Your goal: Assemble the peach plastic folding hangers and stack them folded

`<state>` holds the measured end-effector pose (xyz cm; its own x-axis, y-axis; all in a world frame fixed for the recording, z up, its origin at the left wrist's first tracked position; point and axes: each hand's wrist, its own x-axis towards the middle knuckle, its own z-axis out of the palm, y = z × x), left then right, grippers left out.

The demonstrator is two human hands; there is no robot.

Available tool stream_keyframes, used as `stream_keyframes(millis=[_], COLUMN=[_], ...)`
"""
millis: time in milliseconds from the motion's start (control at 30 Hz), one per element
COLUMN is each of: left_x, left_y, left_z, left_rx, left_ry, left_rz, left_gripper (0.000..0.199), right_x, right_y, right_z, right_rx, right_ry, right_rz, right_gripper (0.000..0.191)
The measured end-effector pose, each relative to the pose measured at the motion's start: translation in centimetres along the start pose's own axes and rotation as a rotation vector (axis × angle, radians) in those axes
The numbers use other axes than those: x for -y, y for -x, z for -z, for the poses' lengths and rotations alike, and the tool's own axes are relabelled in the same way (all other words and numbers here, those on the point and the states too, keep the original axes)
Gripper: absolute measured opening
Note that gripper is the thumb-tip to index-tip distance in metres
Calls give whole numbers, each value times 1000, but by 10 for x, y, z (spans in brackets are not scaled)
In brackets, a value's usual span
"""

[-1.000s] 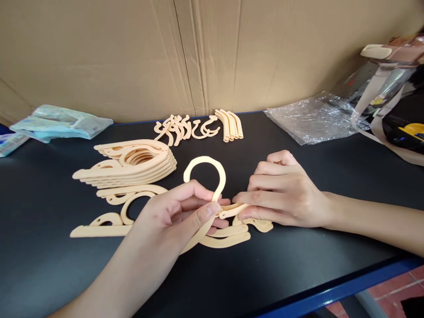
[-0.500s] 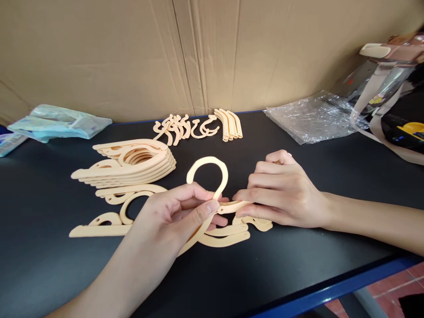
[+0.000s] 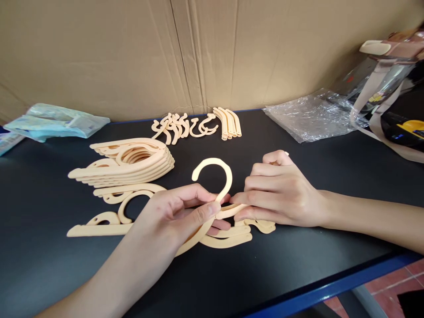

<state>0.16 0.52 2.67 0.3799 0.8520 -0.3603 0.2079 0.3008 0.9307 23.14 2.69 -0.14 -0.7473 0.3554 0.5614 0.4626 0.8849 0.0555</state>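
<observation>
Between thumb and fingers, my left hand (image 3: 180, 216) pinches a cream plastic hanger hook (image 3: 228, 174) where it meets a curved hanger arm (image 3: 192, 240). The hook's open curve points up. My right hand (image 3: 281, 194) is closed on another hanger arm (image 3: 230, 211), whose inner end meets the base of the hook; its outer part is hidden behind my fingers. Under my hands lie loose hanger arms (image 3: 228, 240). Left of them is a folded hanger (image 3: 99, 230), partly covered by my left hand, and behind it a stack of folded hangers (image 3: 132, 172).
At the back lie several loose hooks (image 3: 175, 128) and a row of hanger arms (image 3: 227, 123). A clear plastic bag (image 3: 308, 117) and a strapped bottle (image 3: 392, 66) are at right, a bluish packet (image 3: 59, 121) at left. Cardboard (image 3: 115, 57) stands behind the black table (image 3: 314, 274).
The hook has shifted slightly right in my left hand's pinch. The end of the right-hand hanger arm, earlier showing its hole beside the joint, now sits in against the hook's base.
</observation>
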Motion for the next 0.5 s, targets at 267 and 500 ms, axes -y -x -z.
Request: stream_keyframes(millis=[267, 500], left_x=[-4, 7], left_y=[1, 9], left_z=[0, 4], left_rx=[-14, -193], left_ry=[-122, -760], left_rz=[-20, -479], left_gripper=[19, 18], right_x=[-1, -26], right_y=[-1, 2], right_z=[1, 13], right_rx=[-27, 11], right_ry=[-11, 5], right_rz=[-36, -177], right_gripper=[34, 39])
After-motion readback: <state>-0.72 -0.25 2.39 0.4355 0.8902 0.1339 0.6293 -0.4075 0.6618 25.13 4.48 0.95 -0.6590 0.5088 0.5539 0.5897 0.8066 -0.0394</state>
